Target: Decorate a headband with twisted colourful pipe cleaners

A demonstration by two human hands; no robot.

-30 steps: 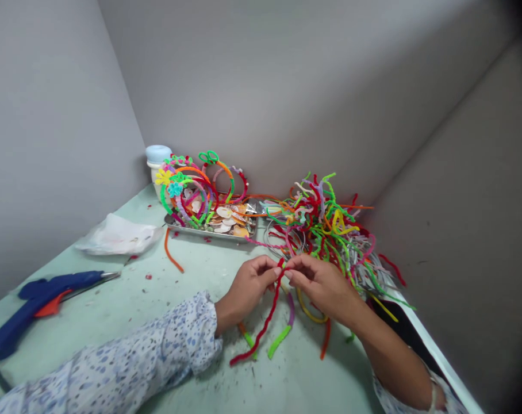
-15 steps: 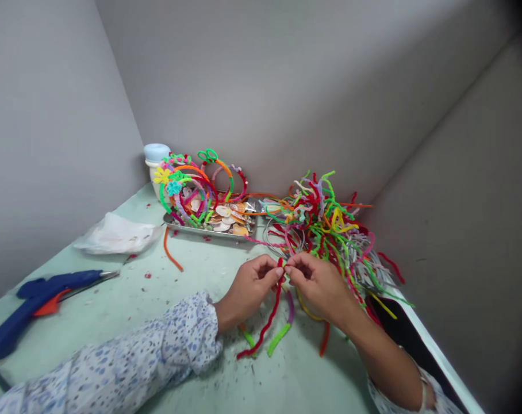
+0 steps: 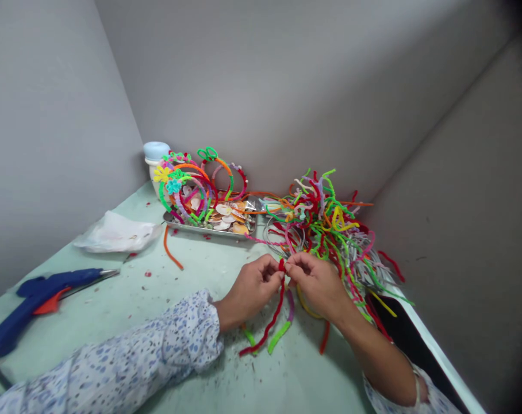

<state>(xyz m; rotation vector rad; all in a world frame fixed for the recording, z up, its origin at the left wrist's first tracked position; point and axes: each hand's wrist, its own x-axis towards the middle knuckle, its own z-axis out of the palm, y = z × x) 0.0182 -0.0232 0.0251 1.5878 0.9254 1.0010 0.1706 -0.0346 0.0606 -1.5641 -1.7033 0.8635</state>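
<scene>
Between my two hands is a red pipe cleaner (image 3: 273, 323), its long tail hanging down toward the table. My left hand (image 3: 253, 287) pinches it near the top. The fingertips of my right hand (image 3: 318, 283) are closed on the short bent upper end. Below the hands shows part of a hoop wrapped in purple and green pipe cleaner (image 3: 280, 337); its upper part is hidden by my fingers. An orange pipe cleaner end (image 3: 325, 338) sticks out under my right wrist.
A blue glue gun (image 3: 49, 293) lies at left, near a white plastic bag (image 3: 118, 232). Behind, a metal tray (image 3: 209, 231) holds decorated hoops (image 3: 192, 190) and flat pieces. A heap of coloured pipe cleaners (image 3: 330, 224) stands at right, beside a black object (image 3: 410, 330).
The red pipe cleaner's top end is now bent over at my right fingertips. Its tail has shifted slightly right; both hands stay in nearly the same place.
</scene>
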